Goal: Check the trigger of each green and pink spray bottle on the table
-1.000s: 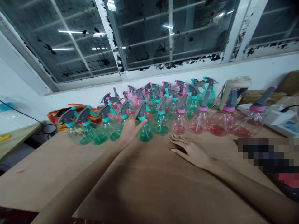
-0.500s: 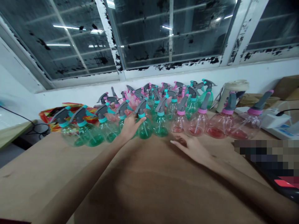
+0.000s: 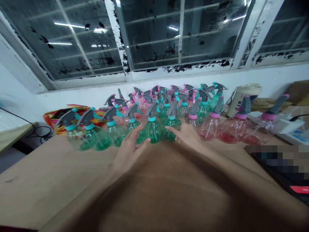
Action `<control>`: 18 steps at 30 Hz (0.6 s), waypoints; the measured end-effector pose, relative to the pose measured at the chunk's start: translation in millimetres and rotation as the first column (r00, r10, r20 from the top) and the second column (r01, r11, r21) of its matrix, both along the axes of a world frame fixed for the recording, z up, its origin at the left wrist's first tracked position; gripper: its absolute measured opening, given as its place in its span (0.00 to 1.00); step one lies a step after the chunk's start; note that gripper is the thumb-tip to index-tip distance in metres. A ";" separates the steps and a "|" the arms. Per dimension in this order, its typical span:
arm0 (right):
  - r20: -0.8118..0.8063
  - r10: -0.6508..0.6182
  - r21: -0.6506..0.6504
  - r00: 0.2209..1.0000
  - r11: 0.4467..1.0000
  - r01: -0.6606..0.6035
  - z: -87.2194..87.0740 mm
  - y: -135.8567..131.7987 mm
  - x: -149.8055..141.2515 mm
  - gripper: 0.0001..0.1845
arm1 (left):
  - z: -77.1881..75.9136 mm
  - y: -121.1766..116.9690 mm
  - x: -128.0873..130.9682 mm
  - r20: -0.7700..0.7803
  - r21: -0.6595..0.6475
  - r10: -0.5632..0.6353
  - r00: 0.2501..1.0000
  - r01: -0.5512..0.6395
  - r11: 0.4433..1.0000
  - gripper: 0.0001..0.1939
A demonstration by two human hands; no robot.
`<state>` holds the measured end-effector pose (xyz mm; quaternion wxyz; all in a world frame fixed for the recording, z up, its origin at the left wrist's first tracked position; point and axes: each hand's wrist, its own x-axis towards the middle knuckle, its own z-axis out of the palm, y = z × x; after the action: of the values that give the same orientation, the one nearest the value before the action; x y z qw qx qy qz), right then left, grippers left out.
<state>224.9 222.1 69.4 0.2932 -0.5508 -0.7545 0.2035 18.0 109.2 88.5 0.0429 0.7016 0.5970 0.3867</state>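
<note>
A front row of clear spray bottles runs across the table, green with teal collars on the left and pink with pink collars on the right. My left hand (image 3: 132,143) is open, fingers apart, in front of a green spray bottle (image 3: 140,136). Between my hands stands another green spray bottle (image 3: 153,130), upright. My right hand (image 3: 185,133), also open with thumb spread, is close to a green spray bottle (image 3: 170,124) and partly hides a pink spray bottle (image 3: 193,120). Whether either hand touches a bottle I cannot tell.
More spray bottles (image 3: 166,93) crowd behind the front row, against the wall below the windows. A red and orange bag (image 3: 54,119) lies at the left. On the right are a whitish canister (image 3: 243,93), a white power strip (image 3: 293,129) and a dark, partly blurred-out object (image 3: 287,180).
My left hand has drawn back and down from the bottle tops. My right hand has moved left and up, toward the green bottles. The view has shifted slightly.
</note>
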 end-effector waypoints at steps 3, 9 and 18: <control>0.020 -0.033 0.000 0.999 0.999 0.033 -0.3 3.2 -5.2 0.42 | -5.5 -19.2 -4.5 0.056 -0.009 -0.037 0.998 0.037 0.999 0.27; 0.070 -0.087 0.014 0.994 0.996 0.086 -0.6 2.1 -7.6 0.40 | -7.0 -45.3 -8.9 0.169 -0.094 -0.061 0.984 0.078 0.993 0.22; 0.160 -0.101 0.030 0.982 0.995 0.098 6.0 -15.1 -0.6 0.39 | 0.3 -68.7 -5.5 0.304 -0.260 -0.020 0.952 0.103 0.960 0.18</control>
<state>224.3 207.0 75.4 0.2471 -0.5992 -0.7494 0.1352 12.5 40.5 88.8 0.2408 0.6410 0.6088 0.4006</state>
